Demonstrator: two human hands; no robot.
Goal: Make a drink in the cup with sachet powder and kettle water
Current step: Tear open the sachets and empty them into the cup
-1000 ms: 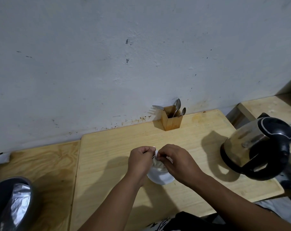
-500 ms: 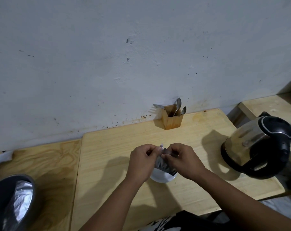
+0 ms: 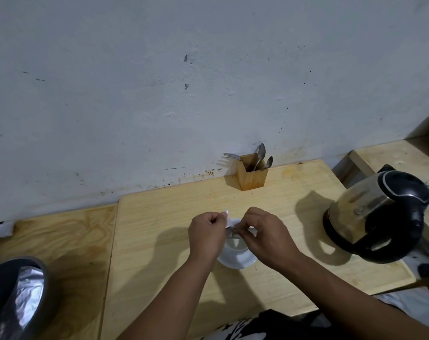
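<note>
A white cup (image 3: pixel 238 258) stands on the light wooden table (image 3: pixel 159 217), mostly hidden by my hands. My left hand (image 3: pixel 207 238) and my right hand (image 3: pixel 265 238) hover over it, both pinching a small silvery sachet (image 3: pixel 233 229) held between them just above the rim. A white corner of the sachet sticks up beside my left thumb. Whether powder is falling cannot be seen. The steel kettle with a black handle and lid (image 3: pixel 380 214) sits at the right on the table, apart from both hands.
A wooden holder (image 3: pixel 251 176) with spoons and a fork stands against the wall behind the cup. A bin with a silvery liner (image 3: pixel 19 298) is at the lower left. Another wooden surface (image 3: pixel 392 158) lies at the far right.
The sachet was pulled up from the cup between both hands, then lowered and held flatter over the rim. My hands stayed above the cup; the kettle has not moved.
</note>
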